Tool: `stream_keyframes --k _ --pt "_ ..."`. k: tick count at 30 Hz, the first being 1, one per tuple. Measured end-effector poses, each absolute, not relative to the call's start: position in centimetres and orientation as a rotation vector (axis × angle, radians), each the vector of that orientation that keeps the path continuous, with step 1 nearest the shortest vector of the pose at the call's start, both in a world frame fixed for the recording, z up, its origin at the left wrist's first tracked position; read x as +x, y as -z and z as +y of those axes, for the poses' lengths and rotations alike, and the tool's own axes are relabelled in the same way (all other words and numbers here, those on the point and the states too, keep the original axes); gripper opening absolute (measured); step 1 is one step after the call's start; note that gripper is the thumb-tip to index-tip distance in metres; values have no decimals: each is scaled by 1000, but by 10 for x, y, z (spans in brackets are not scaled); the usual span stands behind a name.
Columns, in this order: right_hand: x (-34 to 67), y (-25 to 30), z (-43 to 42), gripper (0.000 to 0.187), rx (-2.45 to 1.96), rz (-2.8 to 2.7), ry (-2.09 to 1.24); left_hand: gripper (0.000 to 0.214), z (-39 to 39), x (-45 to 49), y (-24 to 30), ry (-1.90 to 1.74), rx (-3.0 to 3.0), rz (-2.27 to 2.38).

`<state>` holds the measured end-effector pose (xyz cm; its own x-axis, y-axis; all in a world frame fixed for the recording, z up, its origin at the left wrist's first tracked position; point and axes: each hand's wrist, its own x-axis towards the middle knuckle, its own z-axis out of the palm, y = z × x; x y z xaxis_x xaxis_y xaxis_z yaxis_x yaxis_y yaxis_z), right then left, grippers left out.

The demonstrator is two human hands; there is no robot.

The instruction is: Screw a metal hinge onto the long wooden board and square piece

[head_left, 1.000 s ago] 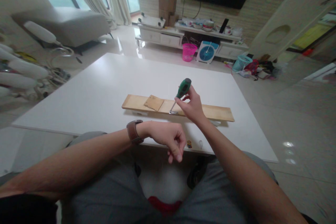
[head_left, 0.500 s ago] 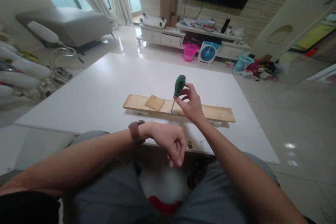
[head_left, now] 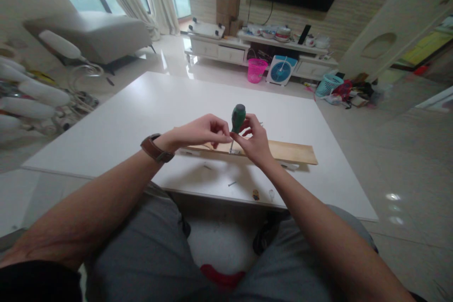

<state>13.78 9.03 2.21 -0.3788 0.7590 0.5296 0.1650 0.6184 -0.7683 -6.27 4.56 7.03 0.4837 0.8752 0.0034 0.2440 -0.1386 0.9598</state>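
My right hand (head_left: 255, 139) is closed around the lower part of a green and black screwdriver (head_left: 238, 118). The screwdriver stands nearly upright, its shaft reaching down to a small metal fitting (head_left: 233, 151) at the near edge of a long wooden board (head_left: 292, 151). Close by the shaft, my left hand (head_left: 205, 131) has its fingers curled and thumb and fingertips together. Whether they grip the shaft or a small part cannot be made out. Behind the left hand, the board's left end and a small wooden plate on it are mostly hidden.
The board lies raised on a white table (head_left: 141, 118). Between it and the near edge are two screws (head_left: 231, 183), a small yellow figure (head_left: 255, 194) and a small clear item (head_left: 272, 194). Beyond stand a pink basket (head_left: 256, 71) and a blue fan (head_left: 281, 71).
My left hand has risen from the table's near edge up and leftward to the screwdriver, uncovering a screw on the table. The screwdriver's handle has shifted slightly left and down in my right hand.
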Motion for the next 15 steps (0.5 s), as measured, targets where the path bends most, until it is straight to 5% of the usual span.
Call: stream_keyframes --k 3,7,15 --pt "137 -22 91 41 -744 -1889 -777 39 52 -65 -67 -1192 1613 1111" --pt "136 -19 92 37 -717 -1897 -783 56 54 -47 -50 -1298 1697 1073" --pt "138 -20 92 33 -712 -1913 -845 30 53 -31 -39 -1426 1736 1115"
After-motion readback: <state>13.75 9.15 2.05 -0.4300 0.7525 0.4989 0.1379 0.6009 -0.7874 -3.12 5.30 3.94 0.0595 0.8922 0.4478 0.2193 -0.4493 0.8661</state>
